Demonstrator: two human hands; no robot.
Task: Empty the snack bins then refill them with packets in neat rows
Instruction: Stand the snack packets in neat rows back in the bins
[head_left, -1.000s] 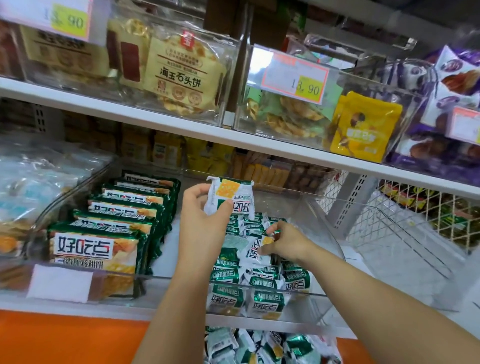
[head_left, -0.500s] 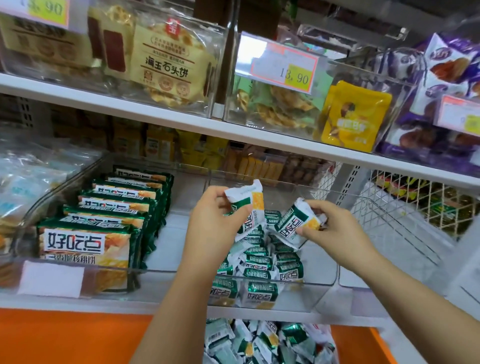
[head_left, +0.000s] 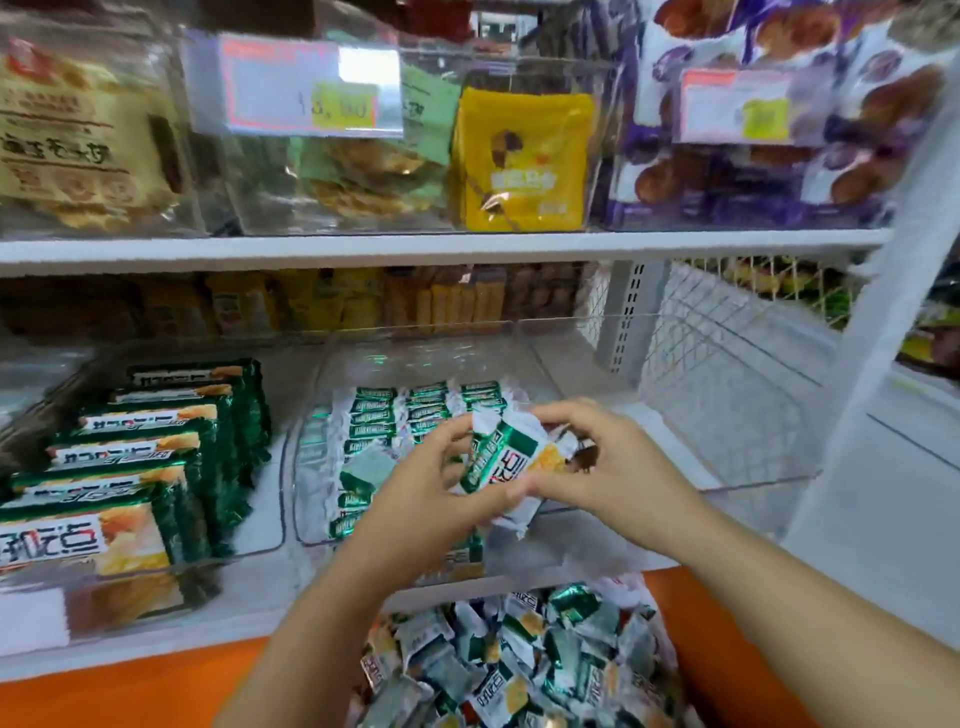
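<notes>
A clear plastic bin (head_left: 675, 470) on the lower shelf holds small green-and-white snack packets in rows (head_left: 415, 410). Above its front half, both hands meet around loose packets. My left hand (head_left: 421, 493) grips a green, white and orange packet (head_left: 506, 460) from the left. My right hand (head_left: 608, 462) pinches the packet's right end; whether it holds a second packet behind is hidden. Below the shelf edge lies a heap of the same loose packets (head_left: 519, 654).
A neighbouring clear bin (head_left: 270, 535) to the left holds large green packs (head_left: 156, 447) standing in a row. The upper shelf (head_left: 467, 244) carries bins of biscuits, a yellow bag (head_left: 522, 161) and purple packs. White wire mesh (head_left: 727, 338) is at the right. An orange surface (head_left: 130, 696) lies below.
The hands, each holding a packet apart, have come together over the bin's front. The view has shifted right and closer, so the heap of packets below shows more.
</notes>
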